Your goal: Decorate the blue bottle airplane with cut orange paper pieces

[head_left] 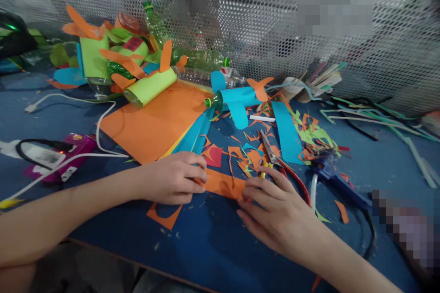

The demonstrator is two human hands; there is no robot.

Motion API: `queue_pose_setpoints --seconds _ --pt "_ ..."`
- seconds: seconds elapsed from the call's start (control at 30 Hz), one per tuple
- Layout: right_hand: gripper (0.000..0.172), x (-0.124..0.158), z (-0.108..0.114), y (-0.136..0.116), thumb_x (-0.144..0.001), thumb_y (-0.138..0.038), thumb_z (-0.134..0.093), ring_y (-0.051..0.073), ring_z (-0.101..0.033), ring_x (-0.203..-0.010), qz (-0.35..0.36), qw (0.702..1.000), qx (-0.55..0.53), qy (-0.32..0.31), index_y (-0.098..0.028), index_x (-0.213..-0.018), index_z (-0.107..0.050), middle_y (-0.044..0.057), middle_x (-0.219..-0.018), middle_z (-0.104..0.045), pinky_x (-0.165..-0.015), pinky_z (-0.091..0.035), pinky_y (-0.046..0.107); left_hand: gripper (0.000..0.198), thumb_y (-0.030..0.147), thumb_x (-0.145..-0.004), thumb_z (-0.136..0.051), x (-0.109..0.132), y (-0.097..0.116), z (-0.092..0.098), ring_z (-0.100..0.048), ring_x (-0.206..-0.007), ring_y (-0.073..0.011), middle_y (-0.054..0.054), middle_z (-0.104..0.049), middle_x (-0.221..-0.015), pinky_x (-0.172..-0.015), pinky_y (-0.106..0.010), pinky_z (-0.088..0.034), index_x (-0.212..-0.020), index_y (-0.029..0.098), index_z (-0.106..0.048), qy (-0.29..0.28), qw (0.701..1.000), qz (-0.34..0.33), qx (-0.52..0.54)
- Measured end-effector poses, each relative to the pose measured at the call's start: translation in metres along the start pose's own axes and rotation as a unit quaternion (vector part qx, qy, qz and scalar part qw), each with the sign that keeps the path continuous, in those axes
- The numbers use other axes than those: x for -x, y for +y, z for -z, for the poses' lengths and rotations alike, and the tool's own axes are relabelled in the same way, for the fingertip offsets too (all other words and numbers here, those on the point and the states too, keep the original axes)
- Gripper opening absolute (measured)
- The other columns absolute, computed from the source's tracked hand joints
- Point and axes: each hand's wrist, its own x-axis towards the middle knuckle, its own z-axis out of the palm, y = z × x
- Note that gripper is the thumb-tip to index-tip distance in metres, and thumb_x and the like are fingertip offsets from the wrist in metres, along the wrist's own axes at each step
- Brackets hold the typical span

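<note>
Bare forearms (pixel 89 196) reach over a blue table (pixel 209 252). A big orange sheet (pixel 153 123) lies beyond the left hand (pixel 173 177), red-handled scissors (pixel 274 158) beyond the right hand (pixel 283 215). Between them lies an orange strip (pixel 223 185): left fingers (pixel 193 170) curl over one end, right fingers (pixel 263 194), slightly spread, touch the other; whether they grip, I cannot tell.

Soft, rather dim light (upper-right corner black), slight blur.

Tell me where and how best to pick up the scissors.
Probably grip the scissors by the red handle, coming from the near right: it curves toward the person, beside the right hand, while the pointed blades face away. That hand seems to hide the other handle.
</note>
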Motion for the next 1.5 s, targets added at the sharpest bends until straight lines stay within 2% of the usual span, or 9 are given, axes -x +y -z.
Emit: queue_pose_setpoints --seconds 0.17,0.5,0.67,0.77,0.83,0.97,1.17,1.37,1.5 --pt "0.021 0.0 0.007 0.004 -0.084 -0.017 -0.049 0.02 -0.059 -0.091 0.006 0.999 0.003 -0.038 -0.021 -0.071 -0.066 0.003 -0.075 -0.064 -0.099 -0.037 0.047 0.024 0.007 -0.065 -0.051 0.001 -0.002 0.01 -0.055 -0.098 -0.0236 -0.006 -0.068 -0.085 -0.087 -0.039 -0.046 -0.078 0.019 -0.068 0.033 0.996 0.017 0.083" --pt "0.023 0.004 0.016 0.009 -0.081 -0.017 -0.05 0.02 -0.057 -0.084 -0.018 0.996 -0.016 -0.09 -0.021 -0.062 -0.063 0.003 -0.068 -0.059 -0.078 -0.048 0.039 0.018 0.009 -0.071 -0.049 -0.001 -0.009 0.012 -0.06 -0.089 -0.0209 -0.007 -0.07 -0.078 -0.083 -0.036 -0.048 -0.068 0.018 -0.064 0.05 0.987 0.024 0.154" --pt "0.034 0.001 0.015 0.017 -0.083 -0.015 -0.048 0.018 -0.057 -0.074 -0.011 1.0 0.007 -0.006 -0.02 -0.05 -0.054 0.002 -0.059 -0.057 -0.076 -0.047 0.036 0.014 0.011 -0.075 -0.052 -0.001 -0.01 0.006 -0.061 -0.082 -0.0172 -0.005 -0.068 -0.072 -0.082 -0.032 -0.048 -0.064 0.017 -0.059 0.065 0.983 0.056 0.16" --pt "0.026 0.0 0.01 0.014 -0.085 -0.021 -0.052 0.018 -0.058 -0.081 -0.056 0.997 -0.04 0.025 -0.02 -0.06 -0.056 0.003 -0.068 -0.061 -0.075 -0.047 0.034 0.008 0.024 -0.077 -0.061 0.0 -0.008 0.001 -0.06 -0.087 -0.0178 -0.007 -0.067 -0.083 -0.083 -0.032 -0.047 -0.075 0.016 -0.061 0.054 0.987 0.078 0.132" --pt "0.015 0.0 0.005 0.009 -0.083 -0.03 -0.058 0.02 -0.057 -0.086 -0.091 0.993 -0.076 0.007 -0.02 -0.073 -0.059 0.004 -0.081 -0.063 -0.077 -0.047 0.035 0.027 0.032 -0.076 -0.064 0.0 -0.006 -0.002 -0.057 -0.098 -0.0204 -0.01 -0.065 -0.1 -0.088 -0.034 -0.045 -0.096 0.014 -0.062 0.036 0.99 0.091 0.104" --pt "0.028 0.002 -0.006 0.001 -0.076 -0.043 -0.065 0.023 -0.055 -0.089 -0.119 0.985 -0.116 -0.051 -0.021 -0.092 -0.06 0.006 -0.09 -0.063 -0.082 -0.044 0.041 0.045 0.037 -0.079 -0.062 -0.001 -0.005 -0.005 -0.049 -0.11 -0.023 -0.012 -0.058 -0.115 -0.096 -0.039 -0.039 -0.119 0.016 -0.053 -0.005 0.991 0.112 0.073" --pt "0.014 -0.003 -0.012 -0.003 -0.077 -0.029 -0.066 0.019 -0.052 -0.082 -0.148 0.97 -0.182 -0.062 -0.02 -0.077 -0.055 0.003 -0.081 -0.059 -0.075 -0.043 0.034 0.014 0.029 -0.08 -0.061 -0.009 0.0 -0.004 -0.051 -0.094 -0.0194 -0.005 -0.058 -0.088 -0.086 -0.034 -0.042 -0.087 0.017 -0.056 -0.002 0.979 0.162 0.127" --pt "0.007 -0.002 0.009 0.003 -0.084 -0.017 -0.051 0.011 -0.052 -0.066 -0.193 0.94 -0.282 -0.014 -0.021 -0.08 -0.049 -0.001 -0.075 -0.057 -0.062 -0.041 0.024 0.009 0.026 -0.079 -0.06 -0.028 0.001 0.011 -0.055 -0.083 -0.0137 -0.001 -0.059 -0.089 -0.075 -0.027 -0.044 -0.083 0.019 -0.057 0.066 0.927 0.253 0.271" --pt "0.007 0.002 0.018 0.026 -0.086 -0.025 -0.051 0.01 -0.05 -0.06 -0.241 0.908 -0.332 0.082 -0.021 -0.082 -0.047 -0.003 -0.069 -0.053 -0.056 -0.038 0.023 0.021 0.034 -0.074 -0.068 -0.065 -0.015 0.019 -0.056 -0.075 -0.0117 0.0 -0.061 -0.083 -0.07 -0.024 -0.044 -0.087 0.019 -0.061 0.239 0.82 0.294 0.43"
